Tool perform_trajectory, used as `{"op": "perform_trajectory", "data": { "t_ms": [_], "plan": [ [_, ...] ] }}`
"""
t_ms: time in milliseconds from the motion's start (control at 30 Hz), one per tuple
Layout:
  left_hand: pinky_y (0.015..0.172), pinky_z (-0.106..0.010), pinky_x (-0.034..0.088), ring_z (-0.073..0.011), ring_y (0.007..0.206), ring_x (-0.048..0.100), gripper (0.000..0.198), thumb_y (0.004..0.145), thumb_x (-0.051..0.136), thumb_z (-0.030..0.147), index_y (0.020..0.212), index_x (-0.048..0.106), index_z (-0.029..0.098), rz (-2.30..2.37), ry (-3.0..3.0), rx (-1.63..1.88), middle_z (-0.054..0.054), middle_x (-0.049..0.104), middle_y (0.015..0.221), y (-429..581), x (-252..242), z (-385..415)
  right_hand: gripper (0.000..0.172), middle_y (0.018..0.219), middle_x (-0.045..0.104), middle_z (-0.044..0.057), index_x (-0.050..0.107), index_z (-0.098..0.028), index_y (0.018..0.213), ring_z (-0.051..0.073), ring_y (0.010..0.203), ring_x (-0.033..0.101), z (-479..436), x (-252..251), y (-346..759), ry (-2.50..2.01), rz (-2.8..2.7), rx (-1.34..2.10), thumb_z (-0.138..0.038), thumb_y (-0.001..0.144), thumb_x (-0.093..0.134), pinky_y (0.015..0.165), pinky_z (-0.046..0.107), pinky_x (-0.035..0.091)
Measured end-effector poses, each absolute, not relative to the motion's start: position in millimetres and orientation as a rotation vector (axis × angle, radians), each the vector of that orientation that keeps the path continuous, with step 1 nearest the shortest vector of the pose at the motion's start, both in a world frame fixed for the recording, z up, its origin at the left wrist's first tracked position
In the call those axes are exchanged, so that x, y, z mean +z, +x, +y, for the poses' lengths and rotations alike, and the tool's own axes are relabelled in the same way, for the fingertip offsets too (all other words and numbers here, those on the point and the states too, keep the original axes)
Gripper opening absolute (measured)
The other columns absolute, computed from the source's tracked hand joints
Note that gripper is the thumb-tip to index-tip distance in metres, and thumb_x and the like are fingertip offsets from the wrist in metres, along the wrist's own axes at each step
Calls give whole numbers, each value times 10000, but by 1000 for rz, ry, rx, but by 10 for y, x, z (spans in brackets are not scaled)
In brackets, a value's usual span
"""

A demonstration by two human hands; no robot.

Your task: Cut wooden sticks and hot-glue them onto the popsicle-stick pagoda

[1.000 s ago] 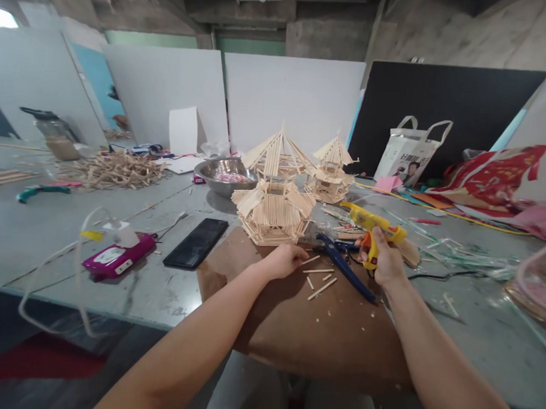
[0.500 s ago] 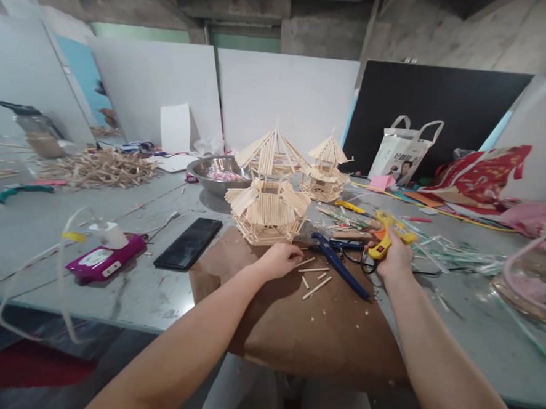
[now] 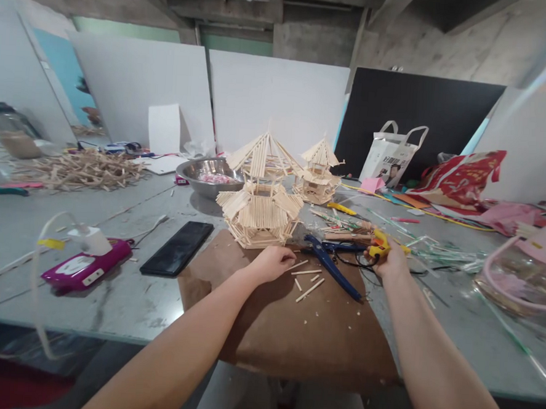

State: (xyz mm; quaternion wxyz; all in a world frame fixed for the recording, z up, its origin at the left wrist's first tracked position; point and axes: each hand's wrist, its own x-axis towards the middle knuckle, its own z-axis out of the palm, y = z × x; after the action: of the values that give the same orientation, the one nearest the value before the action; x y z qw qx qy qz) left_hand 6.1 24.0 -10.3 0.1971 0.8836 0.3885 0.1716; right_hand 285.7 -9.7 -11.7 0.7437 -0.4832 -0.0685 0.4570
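Observation:
My left hand (image 3: 273,262) rests closed on the brown paper sheet (image 3: 293,329), just in front of the wooden stick pagoda model (image 3: 259,203). Its fingers are curled; whether they hold a stick is hidden. My right hand (image 3: 390,262) is wrapped round a yellow glue gun (image 3: 381,243), held low over the table to the right of the blue-handled cutters (image 3: 331,267). A few loose short sticks (image 3: 309,281) lie on the paper between my hands.
A second, smaller stick pagoda (image 3: 319,170) stands behind. A steel bowl (image 3: 205,175), a black phone (image 3: 178,248), a magenta device with a cable (image 3: 84,264) and a stick pile (image 3: 81,168) lie left. A pink-lidded jar (image 3: 523,275) and bags (image 3: 394,153) sit right.
My right hand has lowered the glue gun from a raised position down toward the table at the right. My left hand has stayed by the model's base.

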Motion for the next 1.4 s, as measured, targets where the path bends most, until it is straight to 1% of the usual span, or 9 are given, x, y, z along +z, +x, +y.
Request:
{"op": "perform_trajectory", "data": {
  "t_ms": [267,467,633,800,933,1000,1100,1267,1400],
  "plan": [
    [660,-227,392,-143,727,568,263,732,426,259,851,639,161,1092,2475,466,-43,653,817,57,-74,233,306,397,512,-26,469,-168,686,109,317,494,-60,-181,2855,-1295,-246,977,-334,834,259,361,247,448],
    [673,-224,391,-144,755,570,251,728,433,235,853,636,157,1099,2492,457,-46,653,836,53,-57,214,324,276,446,-8,497,-147,627,140,206,407,-68,-214,2800,-1635,-421,858,-460,711,484,204,227,321],
    [652,-218,387,-138,723,565,246,731,426,234,837,637,165,1081,2504,472,-41,653,811,49,-81,221,427,276,434,8,493,-157,566,104,185,351,-112,-227,2854,-1795,-536,831,-547,717,407,194,186,229],
    [636,-212,380,-131,702,557,242,739,418,241,816,638,176,1034,2522,502,-36,647,801,51,-114,216,345,315,424,-31,514,-199,578,93,235,361,-139,-184,2888,-1916,-692,625,-502,719,432,251,184,230],
    [599,-202,363,-121,667,543,243,761,399,254,762,630,181,1048,2525,566,-24,634,734,66,-79,162,297,379,452,12,539,-201,483,145,389,466,-175,-16,2816,-2032,-879,380,-438,663,530,354,230,278],
    [560,-201,344,-117,624,529,250,768,389,259,728,622,177,1064,2545,588,-22,620,682,75,-56,135,286,495,541,52,585,-202,552,198,545,537,-192,102,2711,-2119,-1116,144,-438,686,497,448,265,324],
    [521,-201,317,-110,576,504,261,771,384,272,687,609,170,1079,2575,592,-21,600,638,86,-42,111,316,706,631,76,625,-206,754,230,703,565,-137,283,2489,-2167,-1480,-172,-432,750,405,566,288,352],
    [526,-200,319,-110,588,509,252,770,378,249,699,610,178,1078,2573,582,-19,605,649,87,-42,89,279,873,634,83,611,-208,869,202,786,563,307,382,2233,-2169,-2044,-266,-318,801,364,635,267,355],
    [558,-201,341,-125,661,538,238,764,387,238,764,620,195,1085,2554,548,-23,629,733,84,-36,76,222,877,627,108,632,-185,773,235,822,558,719,240,2260,-2137,-2266,-210,-366,656,578,655,277,366]
  ]
}}
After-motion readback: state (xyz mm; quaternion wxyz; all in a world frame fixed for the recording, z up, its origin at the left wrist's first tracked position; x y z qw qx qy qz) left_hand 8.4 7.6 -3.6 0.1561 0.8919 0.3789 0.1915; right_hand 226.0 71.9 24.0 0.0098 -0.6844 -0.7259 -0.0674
